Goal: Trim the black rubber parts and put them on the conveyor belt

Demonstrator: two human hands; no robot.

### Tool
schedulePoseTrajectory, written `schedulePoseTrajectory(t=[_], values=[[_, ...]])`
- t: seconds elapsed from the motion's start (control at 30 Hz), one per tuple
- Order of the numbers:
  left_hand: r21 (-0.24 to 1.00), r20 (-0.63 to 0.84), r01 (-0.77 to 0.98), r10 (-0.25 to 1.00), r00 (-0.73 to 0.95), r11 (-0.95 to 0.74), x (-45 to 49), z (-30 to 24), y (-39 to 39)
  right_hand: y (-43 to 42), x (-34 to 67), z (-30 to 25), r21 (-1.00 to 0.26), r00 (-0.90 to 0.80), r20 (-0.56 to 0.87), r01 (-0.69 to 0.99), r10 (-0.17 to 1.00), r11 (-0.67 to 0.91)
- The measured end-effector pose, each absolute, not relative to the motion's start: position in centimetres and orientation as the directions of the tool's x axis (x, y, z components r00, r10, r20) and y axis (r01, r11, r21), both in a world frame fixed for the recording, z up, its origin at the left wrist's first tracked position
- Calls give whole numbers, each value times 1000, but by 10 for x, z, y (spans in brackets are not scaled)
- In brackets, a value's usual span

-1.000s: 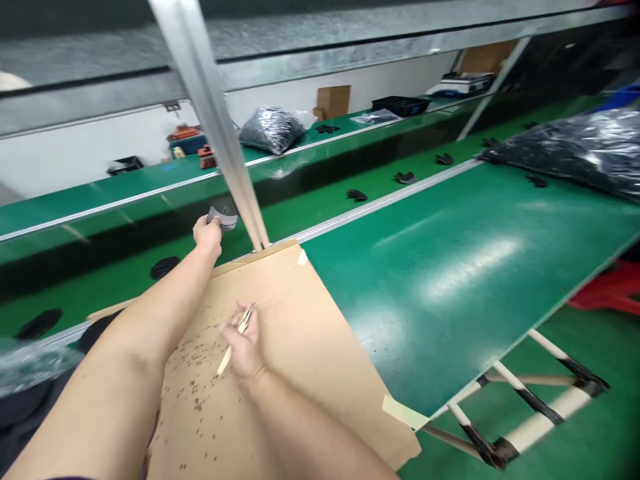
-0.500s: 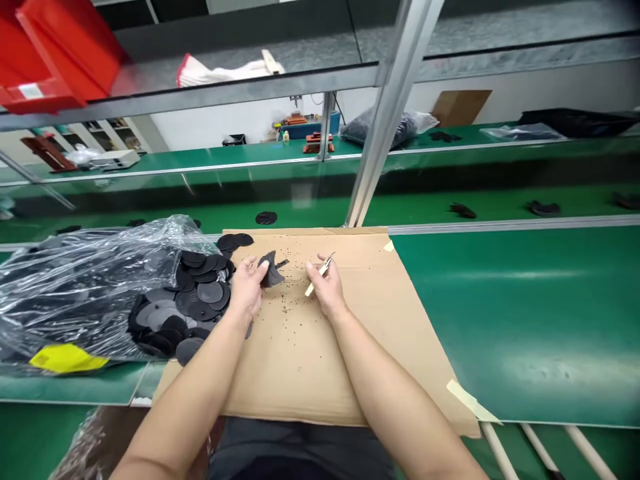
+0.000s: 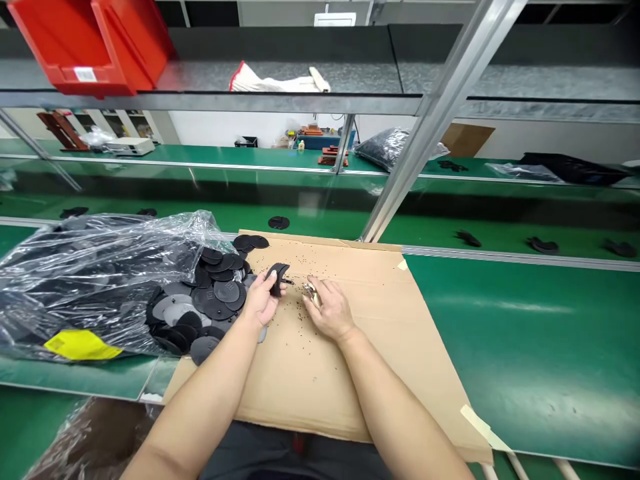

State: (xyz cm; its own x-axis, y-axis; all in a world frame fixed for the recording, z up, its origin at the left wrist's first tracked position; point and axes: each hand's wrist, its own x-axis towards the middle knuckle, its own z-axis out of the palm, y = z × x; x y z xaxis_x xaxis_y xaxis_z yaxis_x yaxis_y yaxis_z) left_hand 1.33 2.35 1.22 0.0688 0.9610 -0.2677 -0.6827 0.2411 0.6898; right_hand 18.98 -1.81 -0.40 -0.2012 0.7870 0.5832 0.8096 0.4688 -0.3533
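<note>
My left hand (image 3: 261,301) is closed on a bent black disc (image 3: 279,277), gripped by its edge over the cardboard sheet (image 3: 310,387). A thin dark strip (image 3: 289,282) sticks out from the disc toward the right. Close by, my right hand (image 3: 331,311) is wrapped round a small pair of pliers or nippers (image 3: 311,292) with a cream-coloured handle. Its metal tip is near the disc but apart from it, and most of the tool is hidden in my palm. Tiny black bits (image 3: 300,319) lie scattered on the cardboard beneath both hands.
Left of my hands, many black discs (image 3: 217,300) spill from a clear plastic bag (image 3: 100,280) with a yellow label (image 3: 83,344). A slanted metal post (image 3: 420,127) rises behind the cardboard. Above are a red bin (image 3: 95,47) and a glove (image 3: 277,81) on a shelf.
The view has shifted. My right fingers have closed further over the tool, which has turned from pointing outward to lying inside my hand. The disc in my left hand has turned more edge-on.
</note>
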Motion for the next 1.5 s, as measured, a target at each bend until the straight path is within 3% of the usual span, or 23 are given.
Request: schedulePoseTrajectory(t=[0.27,1.07,1.33,1.5], values=[[583,-336,-747,932,136,319,14,16,20,-21,187,-9,-294,-206,561,856,802,426],[540,-396,-741,897,196,400,18,21,14,-21,184,-6,-275,-232,584,845,778,458],[523,-411,-762,896,167,383,22,19,14,-23,184,-2,-166,-198,558,924,806,343],[528,-395,-758,901,181,384,23,19,13,-25,182,-3,-231,-147,512,926,846,300]])
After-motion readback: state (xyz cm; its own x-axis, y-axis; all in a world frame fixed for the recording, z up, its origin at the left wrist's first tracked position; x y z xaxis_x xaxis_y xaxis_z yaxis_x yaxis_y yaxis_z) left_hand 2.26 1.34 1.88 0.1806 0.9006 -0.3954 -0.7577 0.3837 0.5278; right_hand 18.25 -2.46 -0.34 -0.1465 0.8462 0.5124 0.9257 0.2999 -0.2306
